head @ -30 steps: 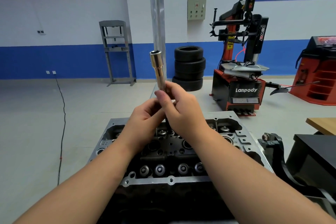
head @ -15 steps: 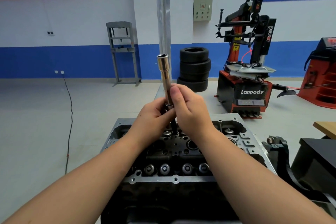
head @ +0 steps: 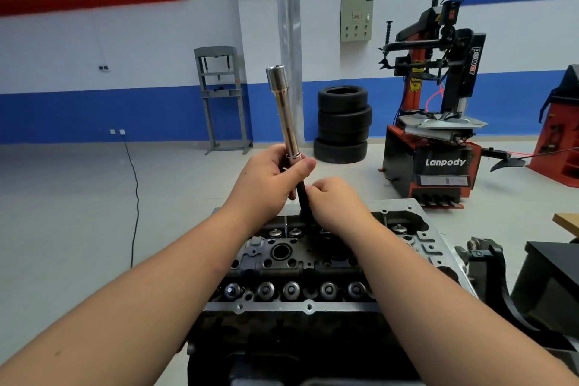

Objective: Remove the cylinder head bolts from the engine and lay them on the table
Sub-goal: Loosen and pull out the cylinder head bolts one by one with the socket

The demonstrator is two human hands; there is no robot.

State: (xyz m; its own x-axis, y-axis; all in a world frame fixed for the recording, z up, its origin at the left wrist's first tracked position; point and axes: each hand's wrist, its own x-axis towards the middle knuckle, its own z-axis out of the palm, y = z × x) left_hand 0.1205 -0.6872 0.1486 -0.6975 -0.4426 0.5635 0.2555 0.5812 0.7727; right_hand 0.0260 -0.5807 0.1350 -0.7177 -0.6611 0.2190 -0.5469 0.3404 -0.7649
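The cylinder head (head: 300, 263) sits low in the middle of the head view, with rows of valve springs along its near and far sides. Above its far side I hold a long chrome socket (head: 283, 110) almost upright, leaning slightly left. My left hand (head: 266, 175) grips its lower end at the ring. A dark bolt shaft (head: 302, 194) comes out below the socket. My right hand (head: 335, 204) is curled round the bolt's lower part just over the head. The bolt's tip is hidden by my fingers.
A black engine stand clamp (head: 488, 263) and a dark box stand right of the head, with a wooden table corner (head: 567, 222) beyond. A tyre stack (head: 343, 124), a red tyre changer (head: 438, 135) and a grey press frame (head: 221, 97) stand behind. A black cable (head: 134, 191) crosses the floor at left.
My hands have come apart: the left now holds the socket's end higher, the right has slid down onto the dark bolt shaft, which shows between them. The camera has tilted.
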